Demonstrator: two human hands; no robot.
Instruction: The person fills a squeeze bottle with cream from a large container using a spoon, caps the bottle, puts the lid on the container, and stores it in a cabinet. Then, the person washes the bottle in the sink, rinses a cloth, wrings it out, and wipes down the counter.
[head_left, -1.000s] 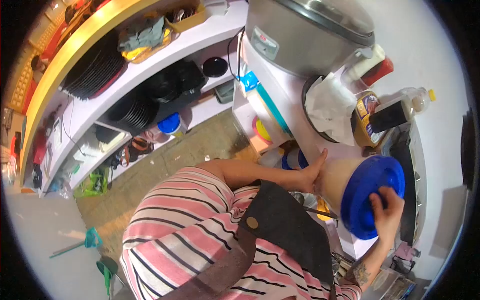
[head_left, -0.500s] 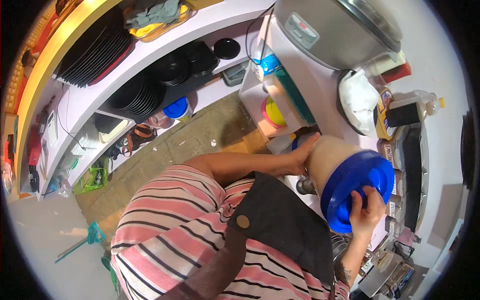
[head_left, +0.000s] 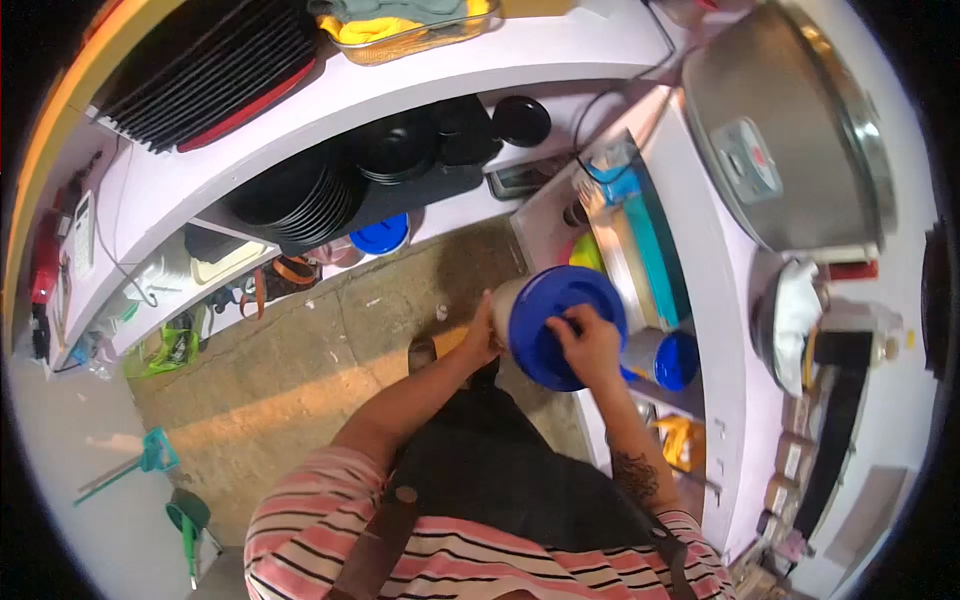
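A large pale plastic container (head_left: 507,303) with a round blue lid (head_left: 545,365) is held up in front of my body, over the floor beside the counter. My left hand (head_left: 484,328) presses against the container's pale side, with its fingers partly hidden behind it. On top, my right hand (head_left: 588,345) pinches the raised grip in the middle of the lid. The lid sits on the container and is tilted towards me.
A smaller blue-lidded tub (head_left: 672,360) stands on the low shelf at right. Above it, the counter holds a large steel cooker (head_left: 780,140). Black plates (head_left: 290,195) fill the shelf at the back, near another blue-lidded tub (head_left: 380,234). A dustpan (head_left: 158,450) is at lower left.
The container has moved left, away from the counter to over the floor, with both hands still on it. My view has turned, and the smaller blue-lidded tub on the low shelf now shows.
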